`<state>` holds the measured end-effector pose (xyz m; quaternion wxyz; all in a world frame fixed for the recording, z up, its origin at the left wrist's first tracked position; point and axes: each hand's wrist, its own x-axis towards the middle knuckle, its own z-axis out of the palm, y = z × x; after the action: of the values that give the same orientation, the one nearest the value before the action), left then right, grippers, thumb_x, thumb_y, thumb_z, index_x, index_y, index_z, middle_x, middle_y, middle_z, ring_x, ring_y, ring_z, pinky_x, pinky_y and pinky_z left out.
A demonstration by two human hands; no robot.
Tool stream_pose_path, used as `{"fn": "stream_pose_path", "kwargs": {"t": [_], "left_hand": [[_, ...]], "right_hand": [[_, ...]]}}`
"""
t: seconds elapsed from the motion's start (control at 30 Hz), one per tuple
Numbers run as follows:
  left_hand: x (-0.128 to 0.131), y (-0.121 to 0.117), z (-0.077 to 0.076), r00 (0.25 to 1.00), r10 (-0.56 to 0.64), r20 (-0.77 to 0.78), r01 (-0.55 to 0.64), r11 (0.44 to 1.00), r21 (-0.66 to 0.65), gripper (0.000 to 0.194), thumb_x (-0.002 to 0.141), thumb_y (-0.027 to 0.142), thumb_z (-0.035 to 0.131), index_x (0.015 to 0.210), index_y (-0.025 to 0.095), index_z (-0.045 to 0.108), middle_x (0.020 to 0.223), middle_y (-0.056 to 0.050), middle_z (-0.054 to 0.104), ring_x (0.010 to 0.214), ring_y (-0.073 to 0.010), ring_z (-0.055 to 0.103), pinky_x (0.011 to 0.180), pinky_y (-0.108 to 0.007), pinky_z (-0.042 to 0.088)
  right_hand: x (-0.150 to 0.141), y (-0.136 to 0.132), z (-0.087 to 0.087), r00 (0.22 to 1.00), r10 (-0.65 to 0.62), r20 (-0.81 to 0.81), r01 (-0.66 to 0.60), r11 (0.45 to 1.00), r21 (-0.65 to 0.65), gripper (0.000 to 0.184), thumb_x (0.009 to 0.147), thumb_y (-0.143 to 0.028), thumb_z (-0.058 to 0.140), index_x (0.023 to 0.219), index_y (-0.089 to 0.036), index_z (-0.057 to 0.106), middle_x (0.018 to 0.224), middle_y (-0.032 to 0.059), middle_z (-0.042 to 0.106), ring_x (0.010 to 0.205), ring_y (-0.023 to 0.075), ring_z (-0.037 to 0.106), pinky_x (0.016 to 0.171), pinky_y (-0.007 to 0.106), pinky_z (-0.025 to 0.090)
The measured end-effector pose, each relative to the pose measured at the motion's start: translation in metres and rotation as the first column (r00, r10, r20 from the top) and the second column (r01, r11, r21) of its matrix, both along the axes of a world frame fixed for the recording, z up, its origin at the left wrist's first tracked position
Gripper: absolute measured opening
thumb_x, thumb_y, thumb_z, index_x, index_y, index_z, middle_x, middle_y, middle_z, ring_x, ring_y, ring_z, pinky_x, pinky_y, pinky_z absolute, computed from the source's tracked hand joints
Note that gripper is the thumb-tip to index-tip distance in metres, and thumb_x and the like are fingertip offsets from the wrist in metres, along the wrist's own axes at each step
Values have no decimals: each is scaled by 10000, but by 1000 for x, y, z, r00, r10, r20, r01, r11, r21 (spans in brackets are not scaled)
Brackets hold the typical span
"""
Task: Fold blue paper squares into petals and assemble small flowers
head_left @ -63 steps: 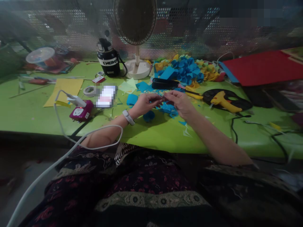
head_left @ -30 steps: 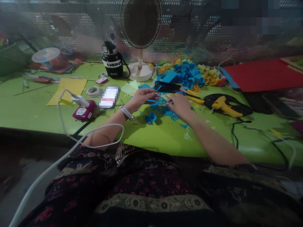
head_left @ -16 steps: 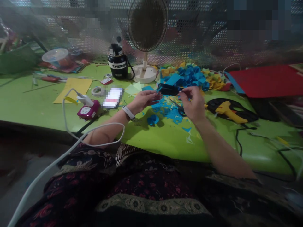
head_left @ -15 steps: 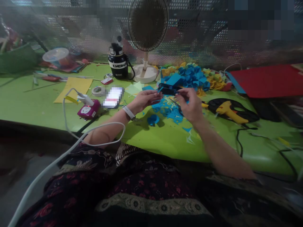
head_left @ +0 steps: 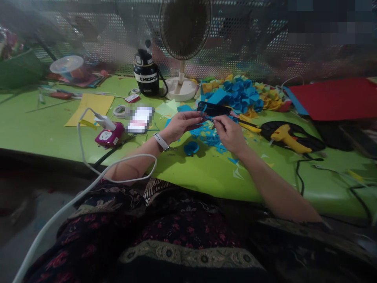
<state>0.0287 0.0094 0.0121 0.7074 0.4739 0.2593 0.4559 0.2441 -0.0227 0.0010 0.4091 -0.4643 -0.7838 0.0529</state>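
My left hand [head_left: 186, 122], with a white band at the wrist, is closed in a pinch on a small piece of blue paper [head_left: 208, 118]. The fingertips of my right hand [head_left: 231, 134] meet the same piece from the other side, pinched together. Its exact shape is partly hidden by the fingers. Below the hands lies a curled blue paper petal [head_left: 191, 148]. Blue paper scraps [head_left: 216, 142] are scattered under and between the hands. A slim dark tool with a yellow part [head_left: 249, 125] rests just beyond my right hand.
Behind the hands is a heap of blue paper petals [head_left: 241, 96]. A yellow glue gun [head_left: 290, 139] lies right on a black plate. Left are a phone [head_left: 140, 120], a tape roll [head_left: 120, 111] and a purple power adapter [head_left: 109, 135]. A fan [head_left: 185, 31] and a black bottle [head_left: 146, 76] stand behind.
My right hand has moved left and slightly down, bringing its fingertips to the blue paper at my left hand. The slim dark tool now shows beyond it. The view has shifted slightly.
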Motion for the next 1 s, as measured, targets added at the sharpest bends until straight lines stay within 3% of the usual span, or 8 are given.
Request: {"fn": "stream_pose_path", "kwargs": {"t": [0.33, 0.57, 0.8, 1.0], "left_hand": [[3, 1, -5, 995, 84, -54, -82, 996, 42, 262, 679, 321, 900, 883, 185, 809, 984, -57, 794, 955, -180, 735, 978, -364, 545], [5, 2, -9, 983, 153, -98, -143, 984, 103, 263, 687, 328, 887, 889, 179, 805, 950, -51, 792, 913, -162, 725, 945, -347, 552], [6, 1, -11, 988, 147, -41, -142, 985, 101, 183, 714, 294, 869, 833, 180, 791, 871, -31, 781, 858, -136, 720, 924, -322, 549], [9, -2, -10, 984, 167, -54, -162, 983, 86, 170, 718, 281, 866, 780, 173, 750, 855, -27, 765, 931, -154, 719, 943, -331, 538]], "right_hand": [[0, -3, 3, 999, 18, -44, -21, 998, -67, 353, 1026, -495, 414, 1051, -223, 638, 872, 75, 701, 797, 226, 652, 745, 369, 505], [-1, -5, 6, 997, 51, -55, -59, 987, -153, 453, 1021, -593, 363, 1053, -228, 630, 819, 61, 686, 734, 214, 632, 722, 368, 497], [-2, -7, 10, 992, 121, -46, -128, 969, -212, 441, 1013, -602, 383, 1009, -240, 636, 772, 40, 651, 747, 215, 620, 746, 379, 501], [0, -5, 10, 979, 148, -140, -186, 929, -319, 428, 978, -636, 448, 952, -247, 624, 728, 6, 642, 587, 161, 551, 600, 330, 478]]}}
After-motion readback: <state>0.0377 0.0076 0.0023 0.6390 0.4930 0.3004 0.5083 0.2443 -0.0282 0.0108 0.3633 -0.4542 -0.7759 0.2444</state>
